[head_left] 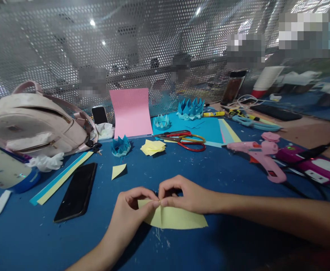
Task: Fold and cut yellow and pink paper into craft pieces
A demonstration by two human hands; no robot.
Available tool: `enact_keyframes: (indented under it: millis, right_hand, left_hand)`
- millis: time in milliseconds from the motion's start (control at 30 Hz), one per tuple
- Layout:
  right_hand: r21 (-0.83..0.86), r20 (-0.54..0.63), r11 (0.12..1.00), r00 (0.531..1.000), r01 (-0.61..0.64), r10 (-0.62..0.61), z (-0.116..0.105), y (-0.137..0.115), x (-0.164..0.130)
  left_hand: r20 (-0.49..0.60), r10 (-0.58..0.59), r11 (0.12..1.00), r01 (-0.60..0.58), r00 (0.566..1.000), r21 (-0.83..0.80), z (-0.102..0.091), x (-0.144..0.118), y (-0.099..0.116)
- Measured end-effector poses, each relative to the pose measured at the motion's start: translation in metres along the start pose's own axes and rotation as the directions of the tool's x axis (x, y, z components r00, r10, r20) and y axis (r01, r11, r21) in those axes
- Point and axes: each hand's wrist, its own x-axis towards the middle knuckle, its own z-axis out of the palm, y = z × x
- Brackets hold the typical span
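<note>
I'm watching the left hand (133, 206) pinching the far edge of a yellow sheet (183, 218), thumb and forefinger closed together; the right hand (191, 197) is pinching the same edge right beside it, above a crease. The sheet is lying below both hands, over the blue table (102, 244). Beyond, a folded yellow piece (152, 147) is sitting near a blue pointed paper ring (121, 147). A pink glue gun (262, 149) is resting on the right, a black phone (76, 194) on the left. Farther out, a pale backpack (37, 120) is slumping at the left. At the back right, white cups (268, 78) are nesting in a stack; beside them a tall container (234, 88) seems to be holding something brown, too blurred for me to name. Behind everything, a perforated metal screen (63, 49) is rising.
</note>
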Motion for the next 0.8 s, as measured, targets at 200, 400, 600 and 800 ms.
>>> enact_keyframes:
  millis: [200, 400, 600, 800]
  right_hand:
    - [0.002, -0.007, 1.0, 1.0, -0.01, 0.01, 0.001, -0.002, -0.001]
    - [-0.013, -0.014, 1.0, 1.0, -0.003, 0.003, 0.001, -0.001, 0.0]
    - [-0.064, -0.07, 0.998, 0.997, -0.022, 0.018, -0.002, -0.003, 0.001]
    - [-0.053, -0.085, 0.997, 0.995, -0.059, 0.055, -0.005, -0.002, 0.001]
  left_hand:
    - [-0.011, 0.015, 1.0, -0.015, 1.0, 0.024, 0.0, -0.001, 0.001]
    - [-0.023, 0.051, 0.998, -0.051, 0.998, 0.035, 0.001, -0.002, 0.001]
    - [-0.008, -0.036, 0.999, 0.036, 0.999, -0.023, -0.006, 0.002, 0.002]
    - [-0.041, -0.08, 0.997, 0.081, 0.996, 0.011, -0.013, 0.003, 0.001]
